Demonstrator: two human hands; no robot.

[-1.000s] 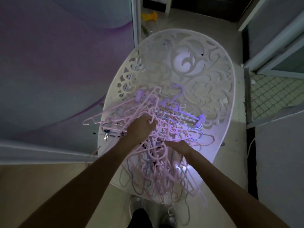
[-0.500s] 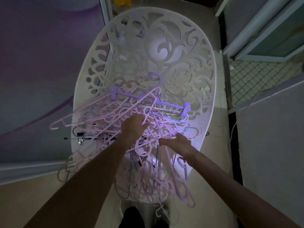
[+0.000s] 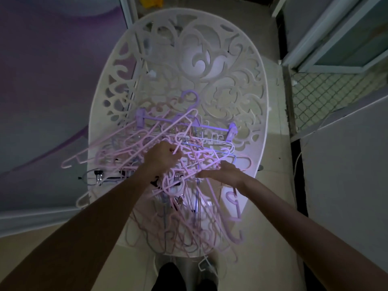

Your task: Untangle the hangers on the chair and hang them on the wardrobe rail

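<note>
A tangled heap of pink hangers (image 3: 147,139) fills the seat of a white openwork chair (image 3: 210,66) and spills over its front edge. A purple clip hanger (image 3: 186,120) lies at the back of the heap, and a black clip hanger (image 3: 98,175) pokes out at the left. My left hand (image 3: 161,157) is in the middle of the pile, fingers curled round pink hanger rods. My right hand (image 3: 222,173) grips pink hangers at the heap's right side. The wardrobe rail is not in view.
A purple-grey wall (image 3: 52,80) stands close on the left. At the right are a pale door frame (image 3: 327,45) and a metal mesh panel (image 3: 323,95). A yellow object (image 3: 151,1) lies on the floor behind the chair. My shoes show below the seat.
The view has shifted so the chair sits lower and nearer. Both hands stay buried in the heap, and some pink hangers have lifted and slid toward the front edge.
</note>
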